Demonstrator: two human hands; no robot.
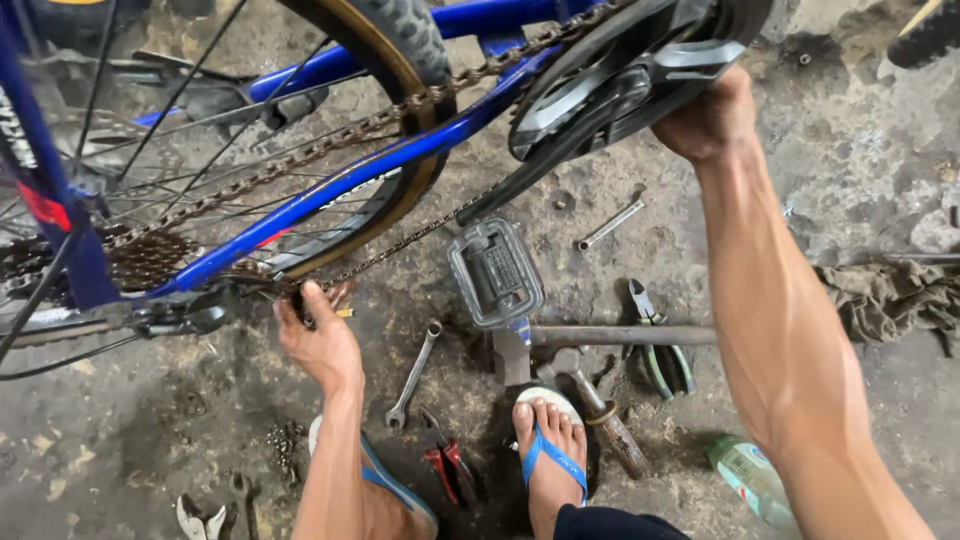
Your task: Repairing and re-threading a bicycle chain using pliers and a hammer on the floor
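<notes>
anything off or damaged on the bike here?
Yes. The chain and rear sprockets look brown with rust, and the chain's lower run sags slack toward the left hand. The right hand grips the crank. Tools, including a wrench, lie scattered on the stained floor.

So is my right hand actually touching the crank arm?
Touching. The head view shows the right hand wrapped around the end of the black crank arm, no gap visible.

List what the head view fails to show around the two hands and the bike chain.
- Left hand fingertips: hidden behind the chain; grip unclear.
- Right hand palm side: covered by the crank.
- Rear sprockets: blurred, partly behind the blue frame.
- Rear wheel: cut by the top edge.
</notes>
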